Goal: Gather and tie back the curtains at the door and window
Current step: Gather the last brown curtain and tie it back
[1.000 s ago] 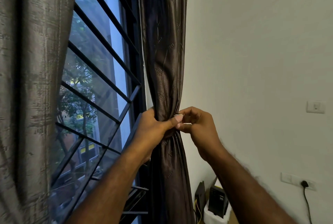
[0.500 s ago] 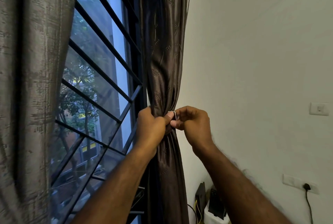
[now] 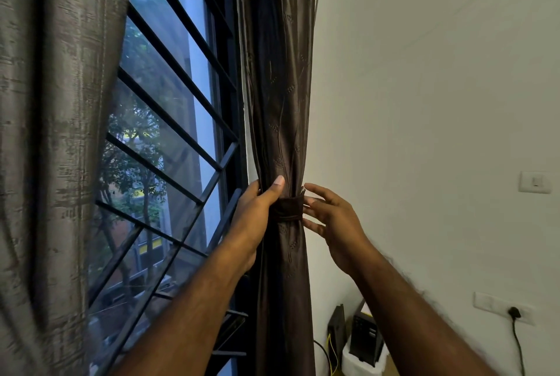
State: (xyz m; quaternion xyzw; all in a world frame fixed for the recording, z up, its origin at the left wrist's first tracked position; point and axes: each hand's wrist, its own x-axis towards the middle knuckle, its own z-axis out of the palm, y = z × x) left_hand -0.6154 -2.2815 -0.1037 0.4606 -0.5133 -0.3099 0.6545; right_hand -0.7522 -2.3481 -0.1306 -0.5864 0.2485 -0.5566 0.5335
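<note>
Dark brown curtain [image 3: 277, 109] gathered beside the barred window [image 3: 169, 139], matching tieback band [image 3: 288, 208] wrapped around it, left hand [image 3: 257, 218] gripping the bunch, right hand [image 3: 336, 221] with fingers spread, fingertips just beside the band.

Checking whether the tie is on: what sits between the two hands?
In the head view, the gathered brown curtain, with its band wrapped round it, lies between left hand and right hand.

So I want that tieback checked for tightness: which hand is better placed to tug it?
Probably right: the right hand is open, free, beside the tieback; the left hand has its grip round the dark curtain.
</note>
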